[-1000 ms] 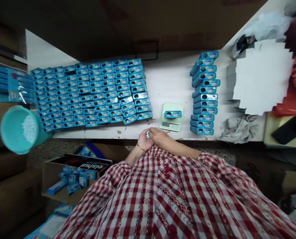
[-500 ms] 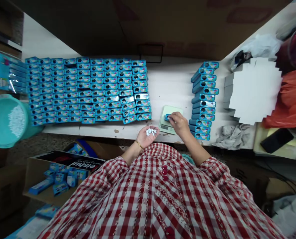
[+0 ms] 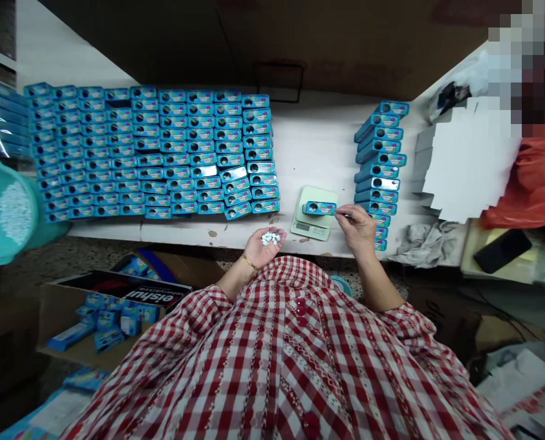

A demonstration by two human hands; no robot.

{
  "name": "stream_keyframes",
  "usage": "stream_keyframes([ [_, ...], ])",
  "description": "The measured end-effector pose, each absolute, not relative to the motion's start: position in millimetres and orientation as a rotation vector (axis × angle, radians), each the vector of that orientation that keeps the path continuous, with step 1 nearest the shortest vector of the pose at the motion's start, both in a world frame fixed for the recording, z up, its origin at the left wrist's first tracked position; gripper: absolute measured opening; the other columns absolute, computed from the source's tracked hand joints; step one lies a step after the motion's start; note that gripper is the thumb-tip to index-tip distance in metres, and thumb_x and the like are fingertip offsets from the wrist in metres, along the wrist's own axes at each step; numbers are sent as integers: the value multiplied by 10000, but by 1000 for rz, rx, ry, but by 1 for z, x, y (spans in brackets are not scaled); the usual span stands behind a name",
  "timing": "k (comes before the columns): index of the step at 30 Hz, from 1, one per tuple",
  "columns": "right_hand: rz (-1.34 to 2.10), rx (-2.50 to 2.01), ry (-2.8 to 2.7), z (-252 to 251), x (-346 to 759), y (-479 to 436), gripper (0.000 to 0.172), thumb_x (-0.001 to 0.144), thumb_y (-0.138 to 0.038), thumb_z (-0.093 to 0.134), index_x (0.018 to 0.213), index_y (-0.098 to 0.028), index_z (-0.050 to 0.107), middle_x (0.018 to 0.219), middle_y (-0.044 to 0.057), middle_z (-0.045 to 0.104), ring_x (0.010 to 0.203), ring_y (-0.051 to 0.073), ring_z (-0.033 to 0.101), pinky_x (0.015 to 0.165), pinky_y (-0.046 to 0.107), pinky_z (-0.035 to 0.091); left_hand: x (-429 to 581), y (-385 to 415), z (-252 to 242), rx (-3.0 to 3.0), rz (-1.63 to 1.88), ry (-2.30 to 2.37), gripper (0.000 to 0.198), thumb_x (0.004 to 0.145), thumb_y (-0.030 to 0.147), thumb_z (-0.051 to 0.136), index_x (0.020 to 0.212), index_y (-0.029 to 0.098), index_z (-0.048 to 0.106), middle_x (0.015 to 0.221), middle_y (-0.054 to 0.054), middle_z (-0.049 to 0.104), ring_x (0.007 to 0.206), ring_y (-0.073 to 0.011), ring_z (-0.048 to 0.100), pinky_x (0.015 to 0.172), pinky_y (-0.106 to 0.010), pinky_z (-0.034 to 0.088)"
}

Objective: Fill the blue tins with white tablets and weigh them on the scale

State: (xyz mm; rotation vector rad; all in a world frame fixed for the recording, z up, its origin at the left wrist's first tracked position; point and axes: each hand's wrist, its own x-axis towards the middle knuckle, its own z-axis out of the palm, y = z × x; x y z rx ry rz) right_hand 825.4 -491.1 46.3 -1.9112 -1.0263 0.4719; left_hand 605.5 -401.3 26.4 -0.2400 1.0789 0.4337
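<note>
My left hand (image 3: 262,244) is cupped palm up at the table's front edge, holding a small heap of white pellets (image 3: 269,238). My right hand (image 3: 357,225) hovers just right of a small blue box (image 3: 319,208) lying on a pale green scale (image 3: 313,221); its fingertips are pinched together near the box's right end, and I cannot tell whether a pellet is between them. Right behind that hand a stack of blue boxes (image 3: 380,160) leans.
Many rows of blue boxes (image 3: 153,153) cover the left of the white table (image 3: 313,146). A teal basin (image 3: 2,211) with white pellets stands far left. A cardboard carton (image 3: 112,305) with more boxes sits below. White flat cartons (image 3: 467,162), a grey rag (image 3: 414,241) and an orange bag (image 3: 536,183) lie right.
My hands separated from each other. The right hand reached to the box on the scale, then drew back to its right end. The left hand opened palm up with the pellets.
</note>
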Motion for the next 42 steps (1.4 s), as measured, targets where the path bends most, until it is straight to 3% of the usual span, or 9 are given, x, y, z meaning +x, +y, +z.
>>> stream_keyframes([
  [11,491,-1898,-1276,32,807,-460,121,793,-194,535,832,-194,649,865,50,657,830,159,613,769,313,503,600,-404,26,-232,427,1081,191,777,132,438,670,109,594,703,-88,653,741,-152,635,751,-289,516],
  [19,344,-1922,-1026,30,834,-491,146,804,-256,533,850,-188,654,842,45,649,805,160,607,662,285,517,597,-401,25,-225,421,1102,205,793,138,430,669,116,592,658,-67,623,701,-143,620,668,-258,514],
  [23,392,-1961,-1083,25,853,-503,260,773,-316,575,997,-193,620,980,71,610,871,179,585,664,304,527,591,-395,25,-155,418,1071,207,820,142,419,705,113,589,640,-47,585,636,-119,593,575,-210,488],
  [27,464,-1996,-1361,19,857,-502,471,746,-380,604,1178,-211,519,1163,99,535,1084,241,493,816,389,492,586,-392,29,-72,422,999,184,838,144,418,786,112,592,641,-25,553,593,-98,558,512,-179,448],
  [32,514,-2057,-1598,13,847,-488,573,761,-363,584,1283,-207,407,1278,115,447,1193,274,395,982,461,360,584,-388,32,-56,408,978,190,854,167,414,794,110,585,629,-15,519,567,-88,528,466,-162,406],
  [39,562,-2097,-1791,11,854,-452,363,786,-247,519,1142,-177,512,1054,95,568,979,249,498,849,391,437,579,-380,36,-103,438,1009,217,868,174,395,781,104,580,628,-19,524,562,-88,522,446,-161,396],
  [42,439,-2104,-1799,12,874,-395,367,790,-270,512,1143,-171,511,1058,105,566,968,256,494,826,384,435,571,-377,41,-130,490,1032,215,870,166,397,773,98,577,629,-17,525,554,-85,517,442,-164,393],
])
